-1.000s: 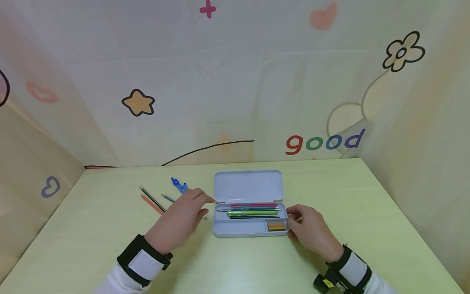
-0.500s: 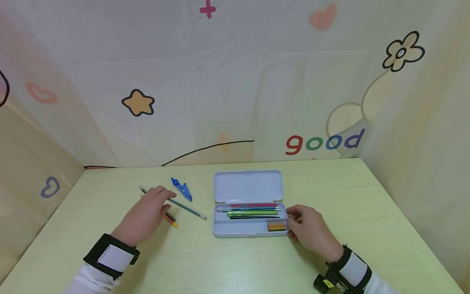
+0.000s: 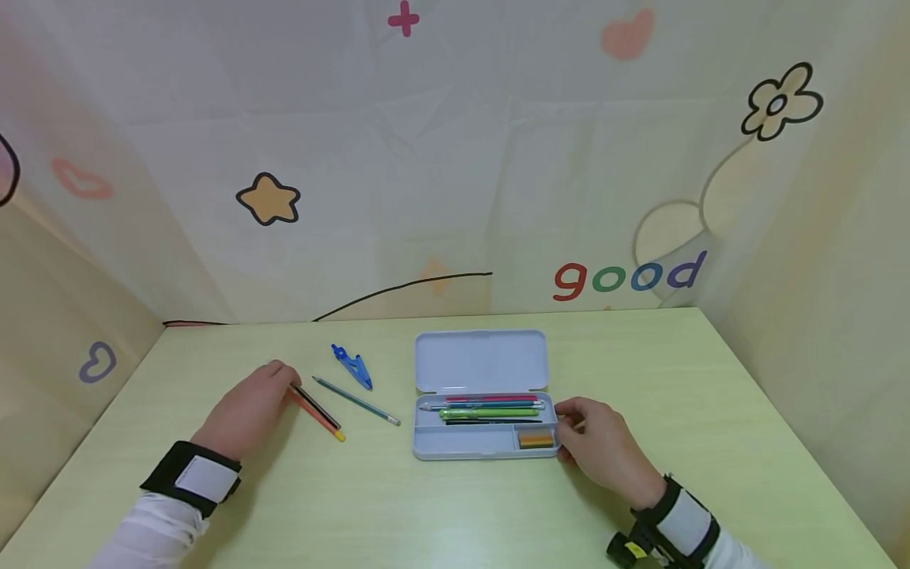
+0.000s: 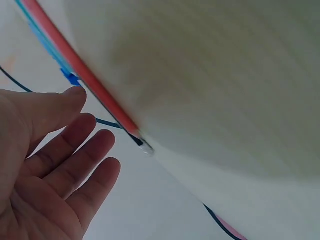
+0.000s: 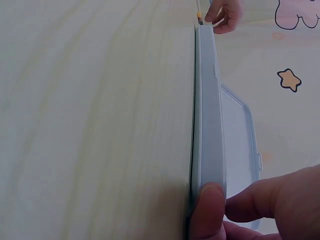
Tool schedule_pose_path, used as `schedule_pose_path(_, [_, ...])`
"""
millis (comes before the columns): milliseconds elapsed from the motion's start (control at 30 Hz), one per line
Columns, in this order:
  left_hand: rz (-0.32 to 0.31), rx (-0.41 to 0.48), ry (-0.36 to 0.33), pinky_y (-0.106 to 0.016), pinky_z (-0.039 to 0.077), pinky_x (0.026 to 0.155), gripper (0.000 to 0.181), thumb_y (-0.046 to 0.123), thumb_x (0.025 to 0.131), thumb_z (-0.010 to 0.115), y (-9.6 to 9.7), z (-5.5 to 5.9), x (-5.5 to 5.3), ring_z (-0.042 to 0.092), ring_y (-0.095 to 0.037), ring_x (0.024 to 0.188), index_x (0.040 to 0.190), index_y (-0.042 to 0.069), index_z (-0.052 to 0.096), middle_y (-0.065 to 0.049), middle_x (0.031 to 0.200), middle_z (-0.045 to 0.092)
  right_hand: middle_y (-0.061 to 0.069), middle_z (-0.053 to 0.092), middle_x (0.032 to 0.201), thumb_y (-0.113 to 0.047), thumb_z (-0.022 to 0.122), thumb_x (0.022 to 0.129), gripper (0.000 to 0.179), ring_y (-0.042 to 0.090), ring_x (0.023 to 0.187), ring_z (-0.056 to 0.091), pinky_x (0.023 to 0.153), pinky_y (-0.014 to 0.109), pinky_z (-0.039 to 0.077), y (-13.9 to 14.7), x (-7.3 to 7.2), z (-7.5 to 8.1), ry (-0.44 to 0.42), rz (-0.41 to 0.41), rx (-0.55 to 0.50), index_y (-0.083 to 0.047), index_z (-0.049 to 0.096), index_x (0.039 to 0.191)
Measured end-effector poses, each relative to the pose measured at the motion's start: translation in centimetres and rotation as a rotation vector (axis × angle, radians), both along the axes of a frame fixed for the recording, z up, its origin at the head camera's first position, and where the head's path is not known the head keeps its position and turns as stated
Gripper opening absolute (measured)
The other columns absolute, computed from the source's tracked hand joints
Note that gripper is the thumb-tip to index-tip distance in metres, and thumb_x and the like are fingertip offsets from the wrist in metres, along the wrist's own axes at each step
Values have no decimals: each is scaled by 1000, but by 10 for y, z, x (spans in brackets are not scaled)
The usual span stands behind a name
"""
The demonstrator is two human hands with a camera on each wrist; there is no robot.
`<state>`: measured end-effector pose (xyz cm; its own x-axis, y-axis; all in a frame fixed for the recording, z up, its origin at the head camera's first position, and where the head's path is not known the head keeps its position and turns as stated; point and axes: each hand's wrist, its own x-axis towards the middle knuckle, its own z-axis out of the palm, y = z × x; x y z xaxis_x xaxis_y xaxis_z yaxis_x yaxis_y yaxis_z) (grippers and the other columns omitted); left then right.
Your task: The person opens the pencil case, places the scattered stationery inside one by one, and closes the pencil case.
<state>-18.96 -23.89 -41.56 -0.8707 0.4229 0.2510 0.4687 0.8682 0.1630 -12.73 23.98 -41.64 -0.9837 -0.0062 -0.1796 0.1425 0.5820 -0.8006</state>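
My left hand (image 3: 245, 407) is at the far ends of a black pencil (image 3: 317, 407) and an orange pencil (image 3: 310, 413) lying side by side. In the left wrist view its fingers are loosely bent and spread, close to the pencils, with nothing pinched. An opened pale blue pencil case (image 3: 462, 444) lies to the right, holding several pens and pencils (image 3: 490, 412) and a small yellow-brown block (image 3: 535, 440). My right hand (image 3: 604, 442) grips the case's right end, its fingertips on the case wall (image 5: 210, 100) in the right wrist view.
A teal pencil (image 3: 359, 401) and a blue pair of compasses (image 3: 353, 366) lie between my left hand and the case. The case lid (image 3: 481, 359) lies back toward the printed cloth (image 3: 426, 174) behind the table (image 3: 455, 521).
My left hand has moved left, away from the compasses and past the teal pencil, to the far ends of the black and orange pencils. My right hand stays at the case.
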Motion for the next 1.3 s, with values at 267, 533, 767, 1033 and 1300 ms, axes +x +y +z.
schedule_pose_path(267, [-33,-59,35,-44,58,79,17,-6,92,77,-8,-5,-6,64,-25,87,94,8,68,-4,97,62,10,64,96,-4,60,101,33,19,69,62,58,28,55,0,-1,-1,5,6,6,7,63,132])
schedule_pose_path(533, [-49,-117,37,-46,56,74,18,-3,90,80,-12,-8,-6,64,-25,84,91,10,68,-2,93,64,11,64,95,-5,59,101,33,19,69,63,58,28,55,1,0,-1,3,22,11,8,63,132])
schedule_pose_path(767, [-55,-166,30,-47,57,75,17,0,89,81,-15,-6,-10,66,-26,85,92,13,71,-2,95,67,12,65,97,-6,59,102,33,20,71,64,60,28,55,1,-1,1,-10,15,25,6,63,133])
schedule_pose_path(1033, [-78,-161,11,-45,56,72,21,2,90,82,-15,1,-7,63,-21,82,90,17,68,2,94,65,13,65,99,-7,59,102,34,20,71,64,61,27,56,2,-1,1,-3,17,32,6,62,134])
schedule_pose_path(1300, [-86,-149,0,-45,56,72,20,1,91,81,-13,5,2,61,-22,79,91,16,67,2,93,64,14,66,101,-7,59,103,33,20,72,64,61,27,56,2,-1,2,-4,28,32,7,62,134])
